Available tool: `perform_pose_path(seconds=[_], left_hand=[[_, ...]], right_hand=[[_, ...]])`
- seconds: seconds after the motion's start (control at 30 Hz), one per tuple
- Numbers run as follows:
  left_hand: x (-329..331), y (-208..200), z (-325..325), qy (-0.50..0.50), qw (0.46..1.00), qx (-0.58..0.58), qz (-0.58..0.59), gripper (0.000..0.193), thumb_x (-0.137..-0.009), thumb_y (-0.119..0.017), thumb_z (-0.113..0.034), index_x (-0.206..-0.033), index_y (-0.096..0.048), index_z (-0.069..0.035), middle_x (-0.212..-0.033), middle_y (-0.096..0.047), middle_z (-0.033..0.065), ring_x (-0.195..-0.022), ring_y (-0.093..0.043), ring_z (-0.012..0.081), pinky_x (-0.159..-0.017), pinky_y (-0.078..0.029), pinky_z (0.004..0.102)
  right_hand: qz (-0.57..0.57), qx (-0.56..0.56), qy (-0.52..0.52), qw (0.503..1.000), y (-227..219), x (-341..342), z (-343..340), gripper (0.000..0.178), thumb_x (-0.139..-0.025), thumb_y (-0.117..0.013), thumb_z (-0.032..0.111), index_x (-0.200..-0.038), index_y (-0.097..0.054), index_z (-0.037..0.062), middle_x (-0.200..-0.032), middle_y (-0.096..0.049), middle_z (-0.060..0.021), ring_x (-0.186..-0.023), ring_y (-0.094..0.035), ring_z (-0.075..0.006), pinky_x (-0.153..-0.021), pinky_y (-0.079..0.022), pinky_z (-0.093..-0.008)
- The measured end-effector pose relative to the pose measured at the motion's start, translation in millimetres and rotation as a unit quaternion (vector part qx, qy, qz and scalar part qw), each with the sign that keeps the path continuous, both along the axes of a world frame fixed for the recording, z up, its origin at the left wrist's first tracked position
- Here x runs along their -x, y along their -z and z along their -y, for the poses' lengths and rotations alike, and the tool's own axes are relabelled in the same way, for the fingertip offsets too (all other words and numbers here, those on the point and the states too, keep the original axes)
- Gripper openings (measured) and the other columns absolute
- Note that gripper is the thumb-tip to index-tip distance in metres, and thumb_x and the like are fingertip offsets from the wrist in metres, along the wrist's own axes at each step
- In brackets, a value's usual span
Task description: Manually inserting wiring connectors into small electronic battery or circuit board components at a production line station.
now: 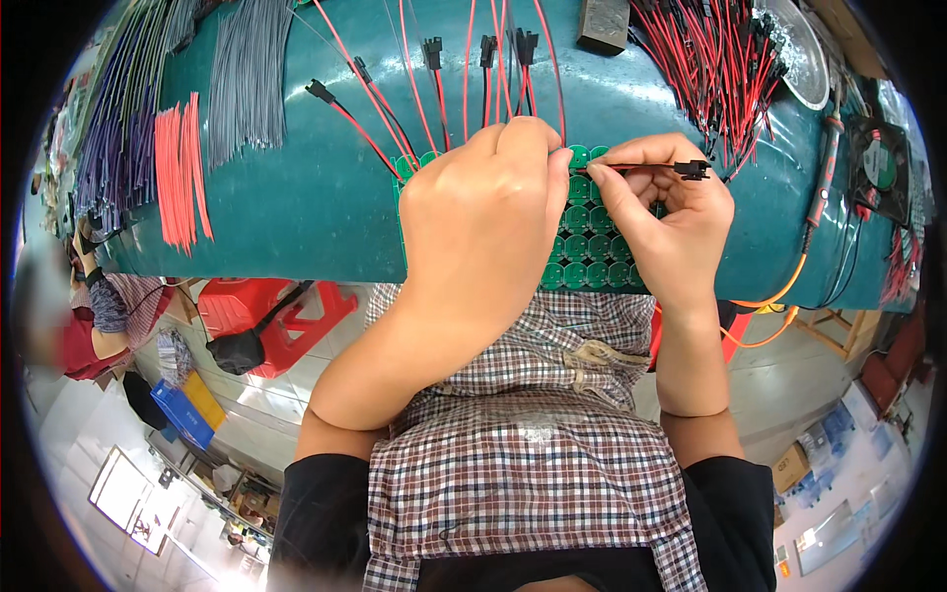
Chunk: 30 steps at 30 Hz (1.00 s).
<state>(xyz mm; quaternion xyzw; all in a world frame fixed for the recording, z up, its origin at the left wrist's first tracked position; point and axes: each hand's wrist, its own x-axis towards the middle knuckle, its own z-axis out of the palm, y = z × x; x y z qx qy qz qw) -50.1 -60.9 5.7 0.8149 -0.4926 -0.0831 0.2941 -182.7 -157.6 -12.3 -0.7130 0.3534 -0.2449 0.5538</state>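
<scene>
Evidently, from where I stand, the step in hand is fitting a short red-and-black lead (641, 166) to a panel of green circuit boards (598, 247), which lies at the middle of the tabletop's (296, 227) near edge. The right hand (681, 217) has a narrow grip, thumb and finger pinching the lead over the panel's far right part; its black connector (692, 171) sticks out past the fingers toward the tabletop's right edge. The left hand (483, 197) covers much of the panel, fingers curled and thumb close in beside the lead's inner end; I can't tell whether its grip holds anything.

Other leads with black connectors (432, 51) fan out from the panel's far side toward the tabletop's far edge, so I'd judge the job partly done. A heap of red-and-black leads (705, 69) lies toward the far right corner, and what looks like a soldering iron (821, 192) lies near the right edge.

To my eye, the next move calls for a steady pinch and exact lining-up of the wire end with its board, without snagging the neighbouring leads. The joint itself is hidden by the fingers.
</scene>
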Motion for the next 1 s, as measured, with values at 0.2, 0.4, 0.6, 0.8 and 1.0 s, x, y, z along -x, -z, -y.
perform_pose_path(seconds=[0.2,0.4,0.6,0.8,1.0], left_hand=[[-21.6,-29.8,-16.2,-0.048,0.991,0.065,-0.11,0.008,-0.087,-0.072,-0.005,-0.094,-0.071,-0.002,-0.081,-0.071,0.0036,-0.068,-0.066,0.0085,-0.058,-0.051,0.0211],[-81.0,-34.1,-46.2,-0.182,0.97,0.123,-0.106,0.011,-0.088,-0.072,-0.006,-0.094,-0.071,0.003,-0.08,-0.071,0.0058,-0.071,-0.066,0.0081,-0.064,-0.052,0.0189],[-151.8,-25.2,-87.4,-0.263,0.964,0.037,-0.018,0.017,-0.09,-0.071,-0.014,-0.098,-0.072,0.001,-0.08,-0.073,0.0059,-0.073,-0.067,0.007,-0.067,-0.051,0.0196],[-224.5,-18.3,-134.7,-0.325,0.904,-0.213,0.178,0.028,-0.092,-0.066,-0.03,-0.101,-0.073,-0.005,-0.086,-0.073,0.0094,-0.079,-0.07,0.0179,-0.072,-0.051,0.0303],[-304.8,26.8,-195.0,-0.291,0.913,-0.25,0.142,0.029,-0.092,-0.066,-0.031,-0.102,-0.07,-0.005,-0.09,-0.072,0.0104,-0.081,-0.069,0.0209,-0.074,-0.051,0.0331]], right_hand=[[-0.016,0.026,0.009,0.999,4.8,-1.0,-2.0,0.015,-0.084,-0.074,-0.003,-0.092,-0.063,-0.0008,-0.081,-0.068,-0.0017,-0.064,-0.056,-0.0015,-0.055,-0.041,-0.0149],[-0.008,0.035,0.01,0.999,7.8,-0.5,-1.9,0.014,-0.084,-0.074,-0.003,-0.094,-0.063,-0.002,-0.078,-0.067,-0.0016,-0.06,-0.055,-0.0014,-0.052,-0.039,-0.0148],[-0.015,0.057,0.014,0.998,9.9,-2.3,2.5,0.014,-0.081,-0.074,-0.004,-0.092,-0.065,-0.002,-0.07,-0.063,0.0006,-0.055,-0.047,0.0009,-0.048,-0.034,-0.015],[0.011,0.064,0.017,0.998,8.5,-8.7,5.7,0.013,-0.078,-0.075,-0.005,-0.089,-0.068,-0.0006,-0.064,-0.062,0.0025,-0.05,-0.041,0.0025,-0.045,-0.031,-0.0162],[-0.02,0.12,-0.009,0.993,6.5,-9.4,9.1,0.015,-0.077,-0.075,-0.005,-0.089,-0.068,0.0001,-0.064,-0.061,0.0021,-0.048,-0.041,0.0012,-0.044,-0.032,-0.0174]])
